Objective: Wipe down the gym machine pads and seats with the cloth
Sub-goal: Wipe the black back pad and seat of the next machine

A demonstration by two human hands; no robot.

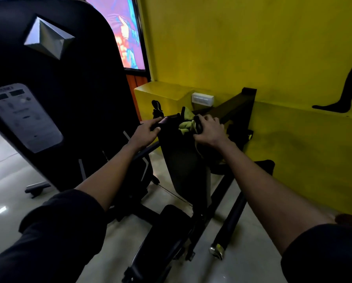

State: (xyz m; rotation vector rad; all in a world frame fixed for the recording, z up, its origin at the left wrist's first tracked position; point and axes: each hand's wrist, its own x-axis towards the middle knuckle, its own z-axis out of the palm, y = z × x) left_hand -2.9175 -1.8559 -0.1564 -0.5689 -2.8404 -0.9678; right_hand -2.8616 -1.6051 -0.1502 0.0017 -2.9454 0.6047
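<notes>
Cloth (185, 125), yellow-green and crumpled, sat bunched at the top edge of the black back pad (181, 160), near its right corner. The right hand (208, 131) gripped it with curled fingers, knuckles up, pressing the wad against the pad's top; a loose tail of the fabric hung down below the wrist along the pad's right edge. The left hand (145, 132) held the pad's top left corner, fingers laid nearly straight over the top and thumb tucked beneath the edge, so the corner was pinched between them. Both forearms were bare and stretched forward, with dark sleeves (64, 231) pushed up to the elbows.

The pad stood tilted, and below it the black seat (167, 227) lay lower in the frame, apart from both hands. To the right of the seat a black bar with a chrome end cap (230, 221) slanted down toward the glossy pale floor (7, 180). On the left rose the machine's big black cover (79, 88), carrying a silver diamond badge (48, 37) and a grey instruction panel (25, 117) whose print was too blurred to read. Behind the pad ran a yellow wall (252, 48) with a white socket box (202, 99) just beyond the cloth and a black painted leg (346, 86) at the far right. A bright multicoloured poster (124, 27) showed at the top, beside the cover.
</notes>
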